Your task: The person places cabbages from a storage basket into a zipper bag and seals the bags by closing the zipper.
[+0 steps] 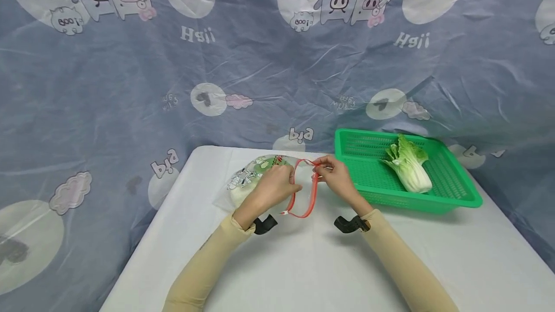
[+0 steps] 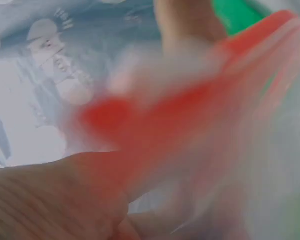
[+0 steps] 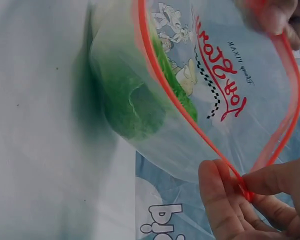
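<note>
A clear zip-top bag (image 1: pixel 249 170) with a red rim and cartoon print lies on its side, its mouth gaping toward the right. Inside it is a green and whitish leafy vegetable (image 3: pixel 135 102), partly hidden by the print and cloudy plastic. My left hand (image 1: pixel 276 184) pinches the near side of the red rim (image 3: pixel 165 82); that grip also shows at the upper right of the right wrist view. With thumb and fingers, my right hand (image 1: pixel 334 175) pinches the rim's far corner. The left wrist view is blurred by the close red rim (image 2: pixel 155 120).
To the right stands a green plastic basket (image 1: pixel 451 199) with a Chinese cabbage (image 1: pixel 409 165) in it. A white-covered table (image 1: pixel 329 268) lies under everything. A grey-blue printed cloth (image 1: pixel 260 61) hangs behind and around the table.
</note>
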`<state>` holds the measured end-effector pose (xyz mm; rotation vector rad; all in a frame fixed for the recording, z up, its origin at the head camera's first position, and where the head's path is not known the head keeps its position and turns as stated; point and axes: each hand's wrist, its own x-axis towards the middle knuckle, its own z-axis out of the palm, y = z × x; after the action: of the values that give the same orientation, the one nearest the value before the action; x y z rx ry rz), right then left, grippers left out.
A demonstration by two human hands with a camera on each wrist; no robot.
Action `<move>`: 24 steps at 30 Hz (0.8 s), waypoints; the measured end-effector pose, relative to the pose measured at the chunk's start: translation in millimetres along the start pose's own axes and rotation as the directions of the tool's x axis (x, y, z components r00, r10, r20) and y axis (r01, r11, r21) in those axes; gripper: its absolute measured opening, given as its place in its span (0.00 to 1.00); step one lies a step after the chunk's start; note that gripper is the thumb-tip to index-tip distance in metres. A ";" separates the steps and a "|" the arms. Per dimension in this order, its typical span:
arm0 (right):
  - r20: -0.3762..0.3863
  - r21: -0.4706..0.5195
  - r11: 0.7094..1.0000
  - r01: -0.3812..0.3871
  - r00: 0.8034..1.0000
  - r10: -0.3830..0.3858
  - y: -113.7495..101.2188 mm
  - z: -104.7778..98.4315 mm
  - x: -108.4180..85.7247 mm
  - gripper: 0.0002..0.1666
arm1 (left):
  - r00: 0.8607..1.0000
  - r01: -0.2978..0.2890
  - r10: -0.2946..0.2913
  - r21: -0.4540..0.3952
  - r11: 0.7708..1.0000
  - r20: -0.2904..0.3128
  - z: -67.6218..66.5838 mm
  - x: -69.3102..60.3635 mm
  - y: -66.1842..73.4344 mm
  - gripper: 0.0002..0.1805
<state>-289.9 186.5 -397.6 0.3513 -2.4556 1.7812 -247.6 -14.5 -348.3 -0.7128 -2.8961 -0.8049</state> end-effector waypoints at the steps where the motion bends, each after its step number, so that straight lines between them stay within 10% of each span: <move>1: 0.008 0.003 1.000 -0.009 1.000 0.009 2.5 -2.1 -0.3 0.13 | 0.999 0.016 -0.016 -0.009 1.000 -0.030 3.6 2.0 0.3 0.14; 11: 0.004 -0.241 0.969 -0.047 0.999 0.049 5.5 -59.9 -4.8 0.17 | 0.959 -0.059 0.003 -0.191 0.980 -0.283 12.4 7.8 0.0 0.14; 16: -0.125 -0.490 0.862 -0.126 0.989 0.073 7.0 -115.5 -1.8 0.22 | 0.956 -0.047 -0.024 -0.231 0.972 -0.292 15.6 12.2 -1.0 0.08; 24: -0.224 -0.608 0.716 -0.343 0.939 0.260 34.9 -193.6 6.9 0.29 | 0.976 -0.051 0.006 -0.203 0.978 -0.217 20.1 14.4 -1.3 0.05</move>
<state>-317.1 379.1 -367.2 -0.2323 -2.9424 0.8600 -259.6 0.6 -363.8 -0.6356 -2.6297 -1.1174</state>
